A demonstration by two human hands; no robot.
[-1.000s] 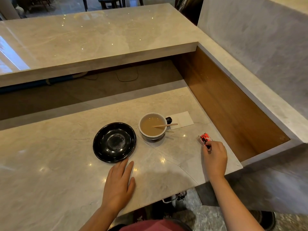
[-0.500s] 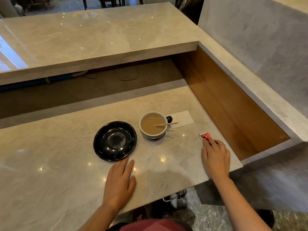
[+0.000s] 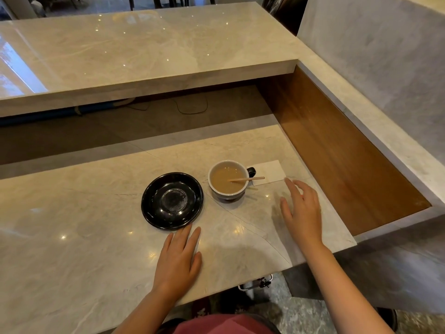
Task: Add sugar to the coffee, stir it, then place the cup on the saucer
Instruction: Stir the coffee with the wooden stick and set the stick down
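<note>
A white-lined dark cup [image 3: 226,194] of milky coffee stands on the marble counter, handle to the right. A wooden stir stick [image 3: 246,179] leans in it, its end over the rim. The empty black saucer [image 3: 154,208] sits just left of the cup, apart from it. My left hand [image 3: 179,257] lies flat on the counter below the saucer. My right hand [image 3: 302,210] hovers right of the cup with fingers spread, fingertips near a white paper napkin [image 3: 271,171]. The red sugar packet is not visible.
The lower counter [image 3: 84,237] ends in an edge close to my body and at the right. A wooden side panel [image 3: 337,153] rises on the right. A raised marble ledge [image 3: 144,56] overhangs at the back.
My right hand has left the red packet by the right edge and moved up and left toward the cup, fingers opening. The packet has dropped out of sight. My left hand stayed put.
</note>
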